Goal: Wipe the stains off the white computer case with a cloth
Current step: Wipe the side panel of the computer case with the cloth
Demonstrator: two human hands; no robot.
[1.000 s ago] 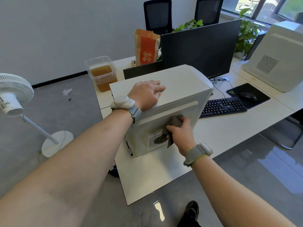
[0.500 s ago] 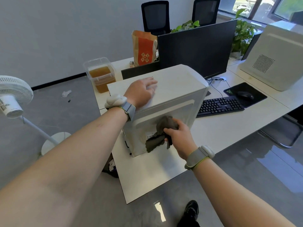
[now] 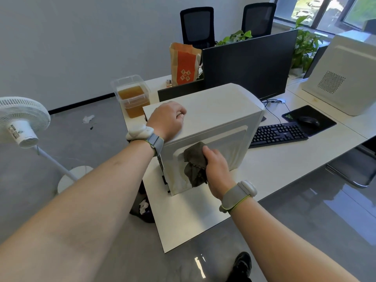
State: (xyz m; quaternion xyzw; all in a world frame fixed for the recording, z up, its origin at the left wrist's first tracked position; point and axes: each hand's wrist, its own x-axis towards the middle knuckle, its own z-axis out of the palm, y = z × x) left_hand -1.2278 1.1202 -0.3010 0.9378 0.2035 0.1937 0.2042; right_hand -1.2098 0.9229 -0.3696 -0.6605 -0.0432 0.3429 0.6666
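The white computer case [image 3: 219, 106] stands upright on the white desk [image 3: 193, 210], near its left end. My left hand [image 3: 165, 120] rests on the near left part of the case's top, its fingers bent. My right hand [image 3: 216, 167] grips a crumpled dark grey cloth [image 3: 195, 163] and presses it against the side panel that faces me. The cloth covers the panel's left middle and hides the vent area there. Yellowish stains show along the panel's lower edge.
On the desk to the right lie a black keyboard [image 3: 278, 133] and a mouse [image 3: 309, 121] on its pad. Behind the case are a monitor [image 3: 248, 62], a paper bag [image 3: 184, 65] and a tub of brown liquid [image 3: 133, 96]. A second white case [image 3: 345, 78] is far right, a fan [image 3: 22, 121] at left.
My right hand has slid the cloth up the side panel, from the vent area toward the top. My left hand has drawn back to the left and its fingers have bent.
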